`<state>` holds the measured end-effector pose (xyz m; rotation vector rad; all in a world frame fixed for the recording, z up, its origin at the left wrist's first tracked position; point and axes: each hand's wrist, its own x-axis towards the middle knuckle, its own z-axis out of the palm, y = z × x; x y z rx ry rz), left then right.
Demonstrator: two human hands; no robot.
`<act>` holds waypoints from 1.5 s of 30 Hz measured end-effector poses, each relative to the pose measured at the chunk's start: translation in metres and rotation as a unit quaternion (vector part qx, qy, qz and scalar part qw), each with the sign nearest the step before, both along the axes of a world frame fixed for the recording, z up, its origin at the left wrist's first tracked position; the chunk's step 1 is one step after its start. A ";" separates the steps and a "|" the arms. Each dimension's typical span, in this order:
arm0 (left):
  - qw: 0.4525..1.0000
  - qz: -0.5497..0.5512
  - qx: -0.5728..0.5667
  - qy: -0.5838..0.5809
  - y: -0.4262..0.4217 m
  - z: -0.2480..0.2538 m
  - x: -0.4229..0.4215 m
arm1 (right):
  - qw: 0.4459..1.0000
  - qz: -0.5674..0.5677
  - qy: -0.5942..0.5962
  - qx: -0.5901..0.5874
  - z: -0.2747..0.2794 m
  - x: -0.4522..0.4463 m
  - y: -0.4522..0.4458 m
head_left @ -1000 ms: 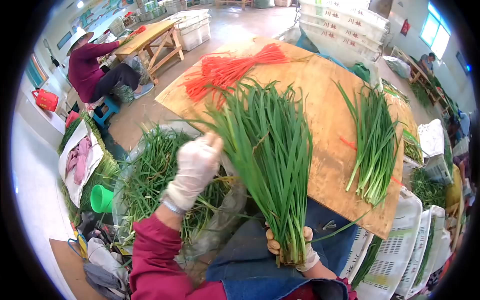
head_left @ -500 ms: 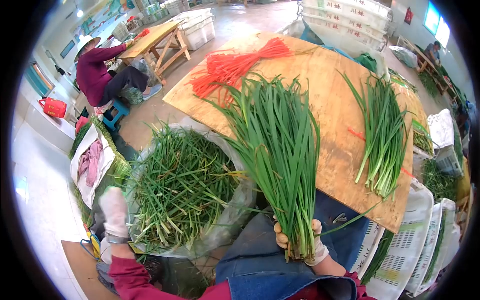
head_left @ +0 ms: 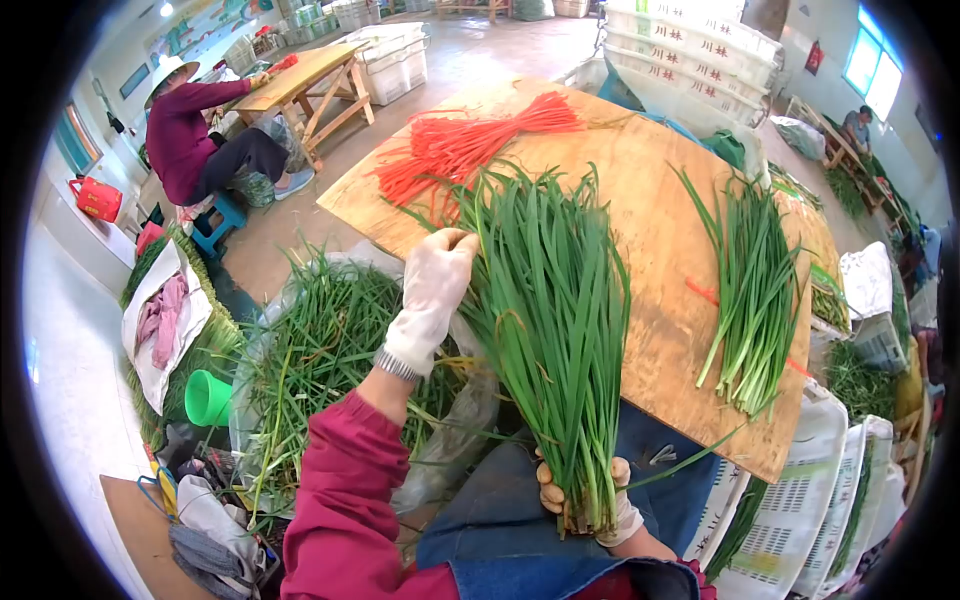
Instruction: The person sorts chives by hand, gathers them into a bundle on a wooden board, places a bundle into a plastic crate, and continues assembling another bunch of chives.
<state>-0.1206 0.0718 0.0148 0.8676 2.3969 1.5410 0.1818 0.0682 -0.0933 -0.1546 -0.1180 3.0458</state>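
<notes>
My right hand [head_left: 623, 505], in a pale glove, is wrapped around the white base of a large bunch of garlic chives [head_left: 560, 310]. The bunch stands tilted over my lap, its leaf tips reaching across the wooden board [head_left: 660, 330]. At the bunch's upper left edge, my gloved left hand [head_left: 440, 285] has its fingers pinched at the leaves; the exact leaf is hard to make out. A smaller chive bunch [head_left: 750, 310] lies on the board's right side, with a red strip beside it. Red ties [head_left: 480, 145] are heaped on the board's far left.
Below my left arm, a plastic-lined container [head_left: 470, 400] holds loose chive trimmings [head_left: 330, 340]. A green cup [head_left: 208, 398] stands left of it. White crates [head_left: 690, 50] are stacked behind the board; more crates [head_left: 790, 490] stand at right. A person [head_left: 190, 140] sits at another table [head_left: 300, 80].
My left hand has come from the far left, beside the trimmings, up and right to the bunch's leaves. The green cup is now uncovered. My right hand keeps its hold on the base.
</notes>
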 end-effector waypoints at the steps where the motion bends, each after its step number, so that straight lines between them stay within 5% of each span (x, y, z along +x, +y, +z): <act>1: 0.999 -0.014 -0.025 -0.017 0.005 0.001 -0.003 | 1.000 0.002 -0.001 0.002 -0.001 0.000 0.001; 3: 0.995 -0.043 -0.077 -0.050 0.011 0.000 -0.010 | 1.000 0.004 -0.001 0.006 -0.003 0.000 0.002; 4: 0.989 -0.121 -0.044 0.079 0.009 -0.012 -0.018 | 1.000 0.005 0.007 0.000 -0.003 -0.001 0.002; 7: 0.976 -0.038 -0.006 -0.212 0.013 -0.016 -0.024 | 1.000 -0.005 -0.009 -0.006 0.006 0.000 0.001; 8: 0.973 -0.023 0.014 -0.230 0.011 -0.013 -0.022 | 1.000 -0.006 -0.010 -0.008 0.005 0.001 0.001; 11: 0.991 0.023 0.084 -0.099 -0.005 -0.021 -0.041 | 1.000 -0.009 -0.007 -0.018 0.003 0.000 0.000; 16: 0.984 0.055 0.117 -0.126 -0.034 0.012 -0.032 | 0.998 0.013 -0.058 0.034 0.008 -0.002 0.000; 19: 0.982 0.037 0.141 -0.123 -0.039 0.024 -0.023 | 0.997 0.018 0.035 -0.059 0.000 -0.004 0.001; 26: 0.971 -0.032 0.222 -0.086 -0.061 0.061 -0.016 | 0.996 0.055 0.043 -0.062 -0.002 0.000 0.003; 45: 0.937 0.003 0.348 -0.014 -0.124 0.142 -0.082 | 0.999 -0.018 0.000 -0.043 0.012 -0.004 -0.001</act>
